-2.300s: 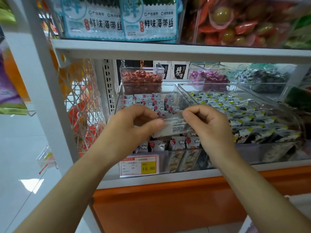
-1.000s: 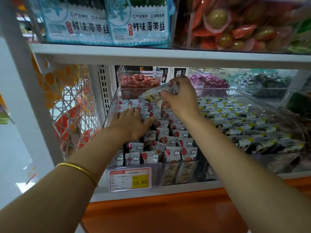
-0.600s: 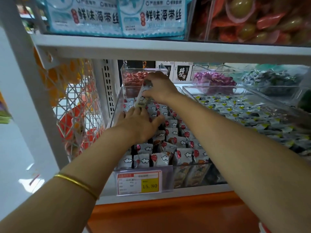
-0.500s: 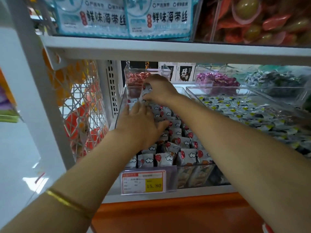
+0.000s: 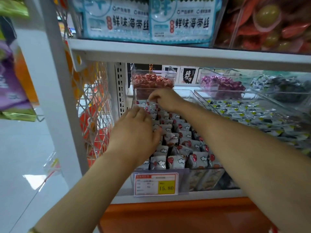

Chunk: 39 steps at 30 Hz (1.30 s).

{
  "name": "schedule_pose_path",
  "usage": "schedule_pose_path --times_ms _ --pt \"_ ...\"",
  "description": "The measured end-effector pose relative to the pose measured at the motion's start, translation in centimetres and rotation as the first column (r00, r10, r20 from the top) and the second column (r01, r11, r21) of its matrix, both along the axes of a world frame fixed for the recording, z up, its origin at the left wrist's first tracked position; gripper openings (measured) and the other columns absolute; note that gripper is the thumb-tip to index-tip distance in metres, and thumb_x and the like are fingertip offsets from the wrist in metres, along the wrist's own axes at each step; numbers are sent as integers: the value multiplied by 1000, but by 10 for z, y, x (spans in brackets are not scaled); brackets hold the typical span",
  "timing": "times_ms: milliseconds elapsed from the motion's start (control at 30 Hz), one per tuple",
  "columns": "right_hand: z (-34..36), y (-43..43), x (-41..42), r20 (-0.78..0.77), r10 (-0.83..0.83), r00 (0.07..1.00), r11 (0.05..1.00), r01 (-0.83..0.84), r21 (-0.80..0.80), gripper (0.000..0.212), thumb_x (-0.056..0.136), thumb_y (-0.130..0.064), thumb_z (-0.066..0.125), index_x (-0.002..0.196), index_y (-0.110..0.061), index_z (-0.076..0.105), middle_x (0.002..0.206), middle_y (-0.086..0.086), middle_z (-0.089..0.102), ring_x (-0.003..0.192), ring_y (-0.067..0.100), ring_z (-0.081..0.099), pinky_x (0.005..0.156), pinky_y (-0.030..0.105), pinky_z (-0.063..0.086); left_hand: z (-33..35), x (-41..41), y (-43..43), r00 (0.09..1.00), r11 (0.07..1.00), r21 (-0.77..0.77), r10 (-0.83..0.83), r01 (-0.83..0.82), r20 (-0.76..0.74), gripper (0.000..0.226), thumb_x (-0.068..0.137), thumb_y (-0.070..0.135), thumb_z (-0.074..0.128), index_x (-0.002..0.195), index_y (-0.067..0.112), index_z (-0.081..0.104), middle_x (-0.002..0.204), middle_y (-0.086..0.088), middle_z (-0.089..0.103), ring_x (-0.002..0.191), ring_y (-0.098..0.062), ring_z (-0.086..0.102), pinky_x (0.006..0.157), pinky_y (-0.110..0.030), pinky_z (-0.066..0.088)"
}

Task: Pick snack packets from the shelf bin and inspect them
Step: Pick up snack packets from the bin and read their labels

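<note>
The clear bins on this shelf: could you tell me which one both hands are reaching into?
The front-left bin, holding white cloud-printed packets; it alone carries the 15.80 price tag.

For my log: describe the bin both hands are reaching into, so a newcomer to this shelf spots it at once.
Find the white shelf board under the blue seaweed packs; beneath it, take the front row of clear bins. The bin is the leftmost one, carrying the 15.80 price tag. Its packets are grey with red dots and white clouds, unlike the yellow-cornered packets next door.
</note>
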State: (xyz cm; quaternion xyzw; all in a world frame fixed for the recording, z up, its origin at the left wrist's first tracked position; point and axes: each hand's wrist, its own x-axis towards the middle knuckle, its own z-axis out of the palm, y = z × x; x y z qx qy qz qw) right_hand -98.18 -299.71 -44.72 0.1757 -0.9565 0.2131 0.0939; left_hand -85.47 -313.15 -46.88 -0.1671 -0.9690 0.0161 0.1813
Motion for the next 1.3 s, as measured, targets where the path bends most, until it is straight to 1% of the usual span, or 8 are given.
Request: schedule_pose_path --times_ms 467,700,800,900,1033,1133,1200,1300 --pt "-8 -25 -30 -221 -207 953 937 258 234 10 88 -14 58 94 -13 67 114 9 58 113 23 45 98 40 41 -3 -3 -5 991 995 25 -94 97 -97 58 94 45 25 134 9 46 143 -10 43 137 -23 28 115 -30 9" --pt "20 -5 2 -286 -292 913 928 198 -314 7 91 -16 57 88 -10 61 99 6 63 87 18 58 77 31 48 -3 -2 -4 988 981 148 -105 122 -117 47 96 40 29 125 14 56 134 -4 53 129 -21 38 112 -29 15" --pt "27 9 46 -357 -372 857 826 131 -548 10 90 -10 57 81 -10 62 88 4 64 77 16 58 70 27 46 -1 3 -3 983 972 193 -105 134 -153 42 98 34 31 126 16 55 134 -1 53 128 -18 40 114 -32 7" --pt "28 26 97 -236 -358 903 648 58 -760 12 90 -7 58 80 -12 53 82 -5 57 65 10 62 59 26 54 3 18 3 956 955 251 -88 161 -279 36 96 27 40 123 11 58 130 -6 57 121 -25 46 107 -36 25" --pt "14 50 153 -49 -252 966 440 69 -895 4 91 -4 56 92 0 55 79 1 62 52 9 64 51 24 56 9 38 18 977 793 582 -74 181 -202 45 95 29 47 137 13 43 132 -8 51 117 -22 48 98 -34 39" --pt "2 59 178 39 -139 990 237 71 -969 8 90 -3 57 82 -4 60 73 3 67 57 12 65 53 23 55 10 42 24 989 673 729 -144 126 -38 41 94 36 47 130 15 46 93 6 58 73 -2 54 59 -20 46" --pt "-4 64 189 78 -74 994 119 86 -989 10 90 -6 57 83 -5 63 76 6 65 59 11 63 55 22 54 10 43 24 970 513 854 -239 92 39 31 92 35 52 112 11 56 66 13 57 54 2 53 44 -11 39" --pt "-11 72 198 101 -28 995 46 102 -994 9 90 -9 57 87 -3 63 77 7 63 59 10 63 56 21 54 12 47 22 898 207 977 -416 -56 140 24 88 34 57 98 13 64 64 9 64 57 -3 57 48 -15 46"
